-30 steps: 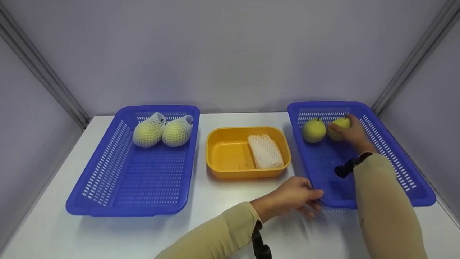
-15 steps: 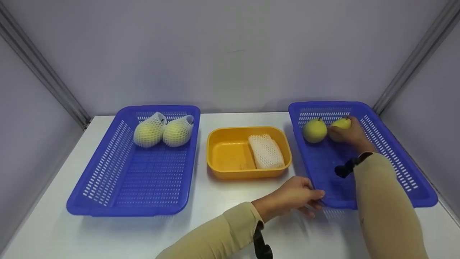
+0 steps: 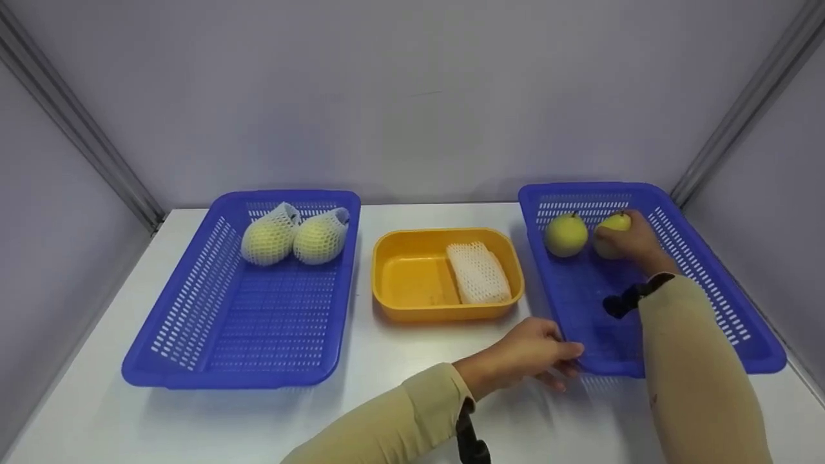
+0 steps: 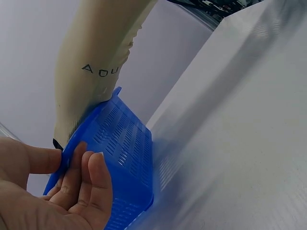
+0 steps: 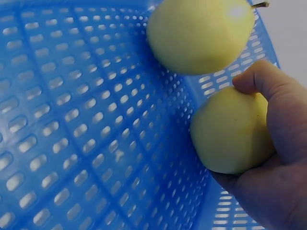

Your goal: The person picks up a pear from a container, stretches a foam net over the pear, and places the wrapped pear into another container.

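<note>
My right hand (image 3: 635, 241) grips a yellow-green pear (image 5: 232, 132) inside the right blue basket (image 3: 590, 309), thumb on one side and fingers partly hidden behind the fruit. Just left of it sits a second bare pear (image 3: 566, 234) with its stem up; a small gap parts the two. At that basket's near left corner, my left hand (image 3: 532, 351) pinches the rim. In the left wrist view the thumb lies over the rim (image 4: 67, 155) and the other fingers curl along the outer wall.
On the left stands another blue basket (image 3: 277, 322) holding two pears (image 3: 267, 240) in white foam nets. A yellow tub (image 3: 412, 312) between the baskets contains folded white foam netting (image 3: 478, 274). Grey walls (image 3: 425, 129) enclose the white table (image 3: 361, 412).
The right hand has shifted the pear slightly to the right, widening the gap to the other pear. The left hand stays at the basket corner.
</note>
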{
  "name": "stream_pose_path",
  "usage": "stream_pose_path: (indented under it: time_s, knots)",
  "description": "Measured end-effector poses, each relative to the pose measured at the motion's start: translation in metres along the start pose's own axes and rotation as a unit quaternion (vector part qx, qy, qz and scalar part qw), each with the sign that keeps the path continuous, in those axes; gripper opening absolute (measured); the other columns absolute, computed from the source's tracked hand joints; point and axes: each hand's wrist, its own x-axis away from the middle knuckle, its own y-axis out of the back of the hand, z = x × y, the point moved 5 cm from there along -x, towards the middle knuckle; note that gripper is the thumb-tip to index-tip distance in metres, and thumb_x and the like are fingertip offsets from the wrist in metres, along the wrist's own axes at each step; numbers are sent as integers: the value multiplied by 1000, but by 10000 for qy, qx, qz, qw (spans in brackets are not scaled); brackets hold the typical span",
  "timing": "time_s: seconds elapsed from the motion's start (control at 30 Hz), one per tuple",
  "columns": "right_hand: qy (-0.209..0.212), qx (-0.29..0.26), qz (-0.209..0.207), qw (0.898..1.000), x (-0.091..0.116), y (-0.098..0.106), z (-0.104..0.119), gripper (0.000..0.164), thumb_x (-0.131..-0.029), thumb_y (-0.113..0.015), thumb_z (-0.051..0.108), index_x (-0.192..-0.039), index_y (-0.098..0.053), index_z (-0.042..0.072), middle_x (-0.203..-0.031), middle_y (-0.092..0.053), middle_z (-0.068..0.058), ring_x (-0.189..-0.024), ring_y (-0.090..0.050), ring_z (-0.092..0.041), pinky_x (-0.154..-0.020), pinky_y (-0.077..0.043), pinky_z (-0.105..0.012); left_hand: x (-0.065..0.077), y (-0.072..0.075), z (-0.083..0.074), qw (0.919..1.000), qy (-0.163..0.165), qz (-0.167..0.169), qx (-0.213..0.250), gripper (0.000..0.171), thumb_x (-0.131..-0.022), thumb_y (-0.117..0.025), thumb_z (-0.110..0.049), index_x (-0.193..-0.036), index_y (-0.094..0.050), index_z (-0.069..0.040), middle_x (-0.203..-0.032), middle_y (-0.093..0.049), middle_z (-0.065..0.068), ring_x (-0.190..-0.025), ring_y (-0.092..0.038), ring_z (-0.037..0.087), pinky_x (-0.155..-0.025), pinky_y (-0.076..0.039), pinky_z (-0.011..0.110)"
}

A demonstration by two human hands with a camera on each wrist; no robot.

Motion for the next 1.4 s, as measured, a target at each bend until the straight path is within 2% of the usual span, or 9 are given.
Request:
stream_pose_path:
  time_s: [0.17, 0.27, 0.53, 0.73, 0.87, 1.0, 1.1, 1.23, 1.4]
  knots:
    - [137, -106, 22, 9998, 6, 5, 4, 70, -97, -62, 23, -145, -28, -15, -133, -42, -29, -112, -47, -32, -84, -45, -23, 1, 0, 0, 9999, -12, -64, -97, 22, -95, -70, -4, -76, -58, -4, -71, -67, 7, -63, -64, 16, -50, -57, 30]
    - [189, -206, 90, 9996, 8, 10, 6, 66, -97, -61, 20, -142, -29, -15, -131, -43, -26, -108, -47, -27, -75, -44, -14, 1, 0, -1, 9998, -51, -56, -176, 24, -95, -70, -4, -76, -57, -4, -70, -66, 7, -63, -64, 16, -50, -57, 31]
    - [-3, 208, 937, 9954, 10, 27, 25, 64, -99, -61, 27, -142, -30, -10, -130, -43, -23, -103, -51, -25, -75, -49, -21, 1, 0, -1, 9998, -29, -106, -143, 22, -95, -70, -4, -76, -59, -4, -69, -67, 8, -61, -63, 15, -50, -58, 32]
    - [-192, 118, 1519, 9881, 18, 42, 50, 63, -99, -60, 25, -140, -27, -11, -122, -46, -19, -91, -55, -15, -74, -54, -25, 1, 1, -2, 9997, -29, -169, -148, 21, -95, -70, -3, -77, -60, -3, -70, -67, 8, -62, -63, 16, -52, -60, 33]
    - [-129, 231, 1591, 9869, 28, 53, 69, 61, -100, -59, 26, -139, -29, -11, -115, -49, -14, -87, -55, -13, -73, -54, -27, 2, 0, -2, 9997, -13, -169, -152, 21, -95, -69, -4, -76, -60, -4, -71, -68, 8, -62, -63, 16, -51, -59, 32]
    - [50, 285, 1569, 9872, 39, 62, 87, 68, -102, -58, 27, -147, -24, -10, -123, -45, -17, -90, -54, -12, -74, -54, -24, 4, -1, -2, 9997, -7, -125, -188, 21, -97, -69, -7, -78, -59, -5, -72, -69, 9, -63, -63, 15, -49, -57, 30]
    - [229, 261, 1589, 9867, 49, 67, 99, 66, -103, -58, 27, -150, -24, -6, -125, -43, -15, -93, -54, -11, -76, -55, -23, 4, 1, -1, 9992, -34, -54, -396, 19, -97, -69, -12, -82, -59, -6, -78, -73, 11, -67, -67, 18, -55, -59, 34]
    - [389, 441, 1617, 9851, 65, 70, 113, 67, -104, -58, 31, -152, -25, -1, -128, -42, -14, -98, -53, -15, -78, -54, -23, 8, 12, -4, 9969, -70, 75, -779, 22, -98, -70, -25, -90, -59, -8, -90, -74, 10, -80, -73, 23, -67, -61, 41]
    - [662, 638, 1592, 9830, 86, 64, 132, 67, -103, -59, 34, -153, -28, 4, -130, -43, -15, -101, -52, -20, -79, -54, -22, 21, 36, -15, 9912, -344, 249, -1251, 30, -99, -69, -32, -111, -60, -6, -100, -68, 6, -86, -70, 19, -70, -61, 37]
